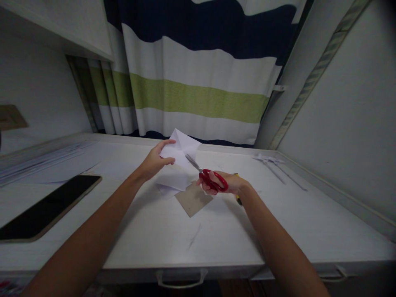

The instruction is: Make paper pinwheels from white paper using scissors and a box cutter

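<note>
My left hand [159,159] pinches the left edge of a creased white sheet of paper [185,143], held up above the desk. My right hand [227,181] has its fingers through the red handles of a pair of scissors [198,166]. The blades point up and left, close to the paper's lower part; whether they touch it I cannot tell. Below the hands lie another piece of white paper [173,180] and a square of grey-brown card [192,201]. A yellow and black object [238,199] is mostly hidden behind my right wrist.
On the left of the white desk [148,243] lie a dark-screened tablet or phone [52,206] and a stack of white paper [46,163]. Paper pieces with thin stems [269,160] rest at the back right. Behind hangs a striped curtain [201,95]. A drawer handle [182,284] projects at the front.
</note>
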A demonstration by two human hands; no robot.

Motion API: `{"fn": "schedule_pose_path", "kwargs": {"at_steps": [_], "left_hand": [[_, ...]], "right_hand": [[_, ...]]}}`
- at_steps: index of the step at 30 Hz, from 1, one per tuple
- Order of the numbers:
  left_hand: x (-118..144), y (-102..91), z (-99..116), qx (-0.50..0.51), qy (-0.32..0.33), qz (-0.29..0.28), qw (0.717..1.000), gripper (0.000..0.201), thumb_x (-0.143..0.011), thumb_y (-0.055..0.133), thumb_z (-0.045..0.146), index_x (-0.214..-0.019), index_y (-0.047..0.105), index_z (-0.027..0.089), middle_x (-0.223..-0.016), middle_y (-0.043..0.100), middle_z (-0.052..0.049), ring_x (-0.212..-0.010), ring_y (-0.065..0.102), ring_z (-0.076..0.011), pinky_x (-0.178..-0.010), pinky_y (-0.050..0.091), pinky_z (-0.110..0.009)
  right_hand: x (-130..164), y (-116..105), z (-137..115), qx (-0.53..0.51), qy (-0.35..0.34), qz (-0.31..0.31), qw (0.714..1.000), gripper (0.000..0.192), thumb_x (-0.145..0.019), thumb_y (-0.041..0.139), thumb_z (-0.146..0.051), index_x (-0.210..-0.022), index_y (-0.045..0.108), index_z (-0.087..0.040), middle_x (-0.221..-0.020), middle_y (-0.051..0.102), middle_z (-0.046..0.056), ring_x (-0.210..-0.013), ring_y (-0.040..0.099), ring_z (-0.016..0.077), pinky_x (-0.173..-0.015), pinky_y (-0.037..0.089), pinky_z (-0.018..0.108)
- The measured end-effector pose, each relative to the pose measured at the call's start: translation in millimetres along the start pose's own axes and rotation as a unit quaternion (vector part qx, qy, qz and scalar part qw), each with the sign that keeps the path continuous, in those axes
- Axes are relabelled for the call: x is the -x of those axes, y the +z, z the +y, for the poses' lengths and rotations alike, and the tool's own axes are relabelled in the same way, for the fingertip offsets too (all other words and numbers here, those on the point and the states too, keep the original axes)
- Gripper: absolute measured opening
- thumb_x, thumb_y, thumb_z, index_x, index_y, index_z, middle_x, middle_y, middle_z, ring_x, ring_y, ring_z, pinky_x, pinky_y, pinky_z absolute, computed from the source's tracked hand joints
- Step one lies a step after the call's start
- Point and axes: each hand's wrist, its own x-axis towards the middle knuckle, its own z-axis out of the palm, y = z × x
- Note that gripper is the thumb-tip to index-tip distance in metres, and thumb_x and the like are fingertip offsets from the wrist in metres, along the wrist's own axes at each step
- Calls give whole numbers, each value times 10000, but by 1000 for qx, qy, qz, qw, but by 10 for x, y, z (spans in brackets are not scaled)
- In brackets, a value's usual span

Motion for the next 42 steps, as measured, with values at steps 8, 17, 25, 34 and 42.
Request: {"fn": "schedule_pose_path", "kwargs": {"at_steps": [8,17,25,34,42], "left_hand": [[37,-90,66,-4,2,-108,994,514,-587,556,131,-1084,454,217,-953,515,-19,-634,496,-86,-520,412,-174],[101,-35,153,-3,-5,-254,967,452,-598,582,162,-1035,490,237,-1079,479,-38,-732,535,-137,-527,434,-202],[-16,110,-37,37,20,-2,999,463,-694,553,291,-1128,401,231,-1129,466,-89,-800,550,-138,-635,440,-247],[163,455,30,96,-7,-145,985,492,-741,498,305,-1193,341,188,-1053,513,-103,-873,577,-203,-671,468,-300],[125,427,-27,23,-30,-30,999,397,-704,501,205,-1084,441,109,-758,606,-49,-692,621,-166,-633,467,-258]], "right_hand": [[117,-129,-175,81,-199,269,939,371,-729,450,-508,-773,457,-141,-659,469,-1,-462,345,40,-422,233,197],[-158,17,-62,220,-236,347,881,239,-594,613,-229,-737,442,-145,-704,479,-9,-599,435,82,-564,359,225],[-326,-9,105,183,-294,494,797,224,-613,530,-182,-763,363,-194,-672,413,-40,-571,416,83,-542,354,218],[-311,60,130,171,-291,542,770,212,-658,517,-250,-797,363,-205,-718,433,-15,-612,424,99,-597,368,228],[-330,112,80,168,-263,475,823,282,-686,507,-412,-808,418,-174,-660,425,-19,-551,382,85,-510,319,216]]}}
